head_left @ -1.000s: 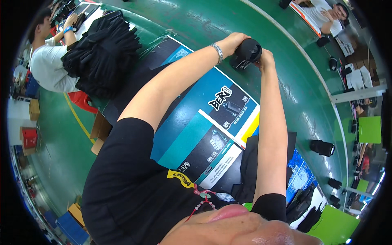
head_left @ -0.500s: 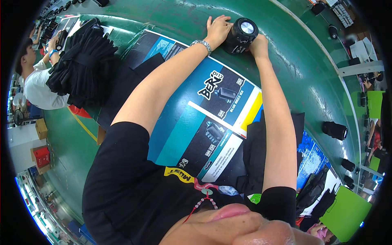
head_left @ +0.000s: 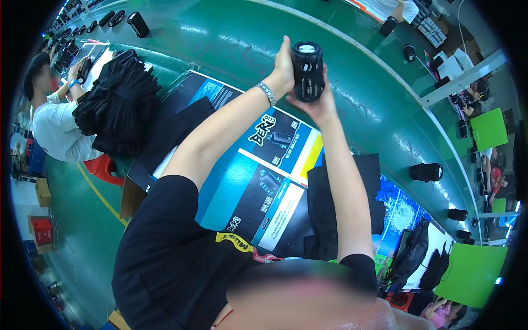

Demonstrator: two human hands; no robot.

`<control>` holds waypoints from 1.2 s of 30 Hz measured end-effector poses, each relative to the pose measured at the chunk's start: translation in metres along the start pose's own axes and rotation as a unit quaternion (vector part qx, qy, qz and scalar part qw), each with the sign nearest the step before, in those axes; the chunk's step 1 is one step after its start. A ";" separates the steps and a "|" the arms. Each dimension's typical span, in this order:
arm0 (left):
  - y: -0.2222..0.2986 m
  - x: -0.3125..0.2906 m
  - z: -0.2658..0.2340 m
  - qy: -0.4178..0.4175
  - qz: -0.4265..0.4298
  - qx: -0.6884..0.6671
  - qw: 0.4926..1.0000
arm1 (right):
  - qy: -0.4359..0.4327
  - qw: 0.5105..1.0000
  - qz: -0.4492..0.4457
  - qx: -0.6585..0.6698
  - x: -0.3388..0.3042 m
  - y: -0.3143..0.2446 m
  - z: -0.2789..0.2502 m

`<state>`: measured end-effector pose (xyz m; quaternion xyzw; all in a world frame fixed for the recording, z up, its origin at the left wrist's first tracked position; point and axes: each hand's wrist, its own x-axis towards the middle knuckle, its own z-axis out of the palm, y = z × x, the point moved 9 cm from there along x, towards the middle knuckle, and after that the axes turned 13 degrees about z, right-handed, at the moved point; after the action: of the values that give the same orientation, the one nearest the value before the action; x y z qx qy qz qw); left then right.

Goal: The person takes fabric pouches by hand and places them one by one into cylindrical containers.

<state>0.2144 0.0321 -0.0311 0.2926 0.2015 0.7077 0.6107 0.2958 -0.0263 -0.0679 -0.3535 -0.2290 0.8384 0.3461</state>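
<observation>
A black cylindrical portable speaker [head_left: 308,72] is held up in front of me at arm's length, a pale round disc showing at its top end. My left hand [head_left: 282,69] presses along its left side, fingers partly hidden behind it. From the right and below, my right hand [head_left: 318,104] cups the same speaker, with fingers on its right side and under its lower end. Beneath my arms lies the printed board [head_left: 220,187] covering the worktop. Black cloth pieces [head_left: 344,187] rest on it by my right forearm, and another black cloth [head_left: 181,132] lies by my left arm.
A green conveyor belt [head_left: 379,118] runs beyond the worktop, carrying more speakers, one [head_left: 426,172] on the right and one [head_left: 138,25] at far left. A heap of black fabric [head_left: 118,104] sits at left, near a seated co-worker [head_left: 58,129]. A green panel [head_left: 472,275] stands at lower right.
Between my hands the speaker has come off the belt, nearer to me, and turned so more of its side shows. My right hand has shifted under its lower end. The whole view has swung right.
</observation>
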 end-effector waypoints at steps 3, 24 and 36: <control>-0.003 -0.030 0.070 0.000 -0.051 -0.010 0.999 | 0.038 0.991 -0.125 0.012 -0.029 -0.022 -0.018; -0.002 -0.053 -0.013 0.091 0.013 0.237 0.967 | 0.400 0.520 -0.425 -0.623 -0.122 -0.099 0.010; -0.038 0.021 0.050 -0.188 -0.085 0.520 0.829 | 0.333 0.701 -0.359 -0.517 -0.085 -0.103 -0.056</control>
<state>0.2739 0.0562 -0.0151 0.6759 0.4451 0.3749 0.4522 0.4248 -0.0141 -0.0027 -0.6241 -0.6061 0.2274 0.4375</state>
